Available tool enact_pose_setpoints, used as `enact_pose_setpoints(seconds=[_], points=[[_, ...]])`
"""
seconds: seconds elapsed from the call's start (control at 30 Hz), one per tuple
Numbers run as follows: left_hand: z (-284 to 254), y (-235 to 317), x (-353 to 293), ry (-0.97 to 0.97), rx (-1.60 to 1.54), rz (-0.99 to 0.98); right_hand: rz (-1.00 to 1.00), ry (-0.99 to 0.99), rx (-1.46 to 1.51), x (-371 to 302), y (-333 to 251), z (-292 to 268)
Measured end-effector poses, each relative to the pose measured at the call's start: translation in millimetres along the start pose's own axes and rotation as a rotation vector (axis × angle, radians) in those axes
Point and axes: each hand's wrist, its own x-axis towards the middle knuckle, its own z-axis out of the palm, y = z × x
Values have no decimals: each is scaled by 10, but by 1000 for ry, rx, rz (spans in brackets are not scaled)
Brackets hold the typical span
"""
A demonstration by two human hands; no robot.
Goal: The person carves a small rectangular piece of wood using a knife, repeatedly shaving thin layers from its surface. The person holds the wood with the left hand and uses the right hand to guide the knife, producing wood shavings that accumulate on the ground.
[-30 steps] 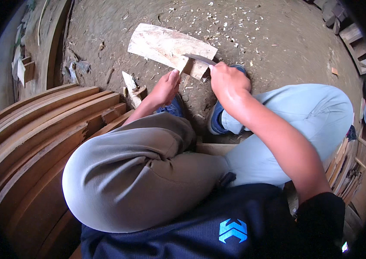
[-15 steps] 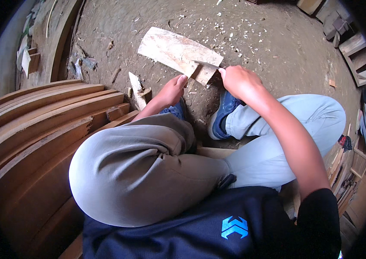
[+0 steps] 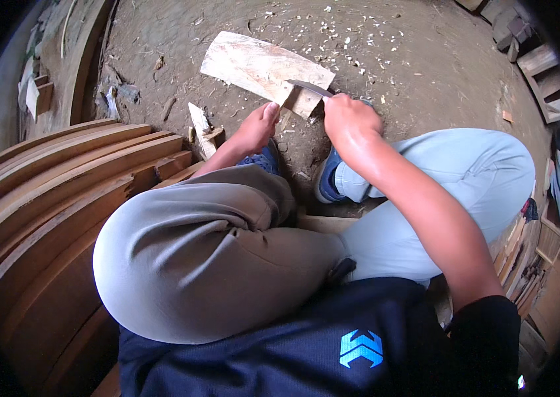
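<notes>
Since a second ago the right hand (image 3: 349, 119) has stayed closed around the blade (image 3: 310, 88) at the near end of the pale wood slab (image 3: 260, 66) on the dirt floor (image 3: 425, 59), while the left hand (image 3: 257, 129) steadies that end, so carving appears ongoing.

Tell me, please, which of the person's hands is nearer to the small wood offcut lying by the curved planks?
Left. The left hand rests just right of the offcut; the right hand, gripping the blade, is farther right, beyond the left hand.
</notes>
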Motion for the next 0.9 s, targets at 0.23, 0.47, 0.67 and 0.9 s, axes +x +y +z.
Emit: enact_pose_setpoints(seconds=[0.23, 0.47, 0.67, 0.9], points=[[3, -178, 124, 58, 60, 118, 13, -59, -37, 134, -249, -13], [-135, -102, 141, -11, 105, 137, -265, -106, -23, 424, 357, -235], [-293, 495, -123, -121, 33, 365, -167, 15, 391, 327, 750, -1842], [-653, 1874, -608, -69, 281, 590, -415, 54, 798, 4, 417, -2908]])
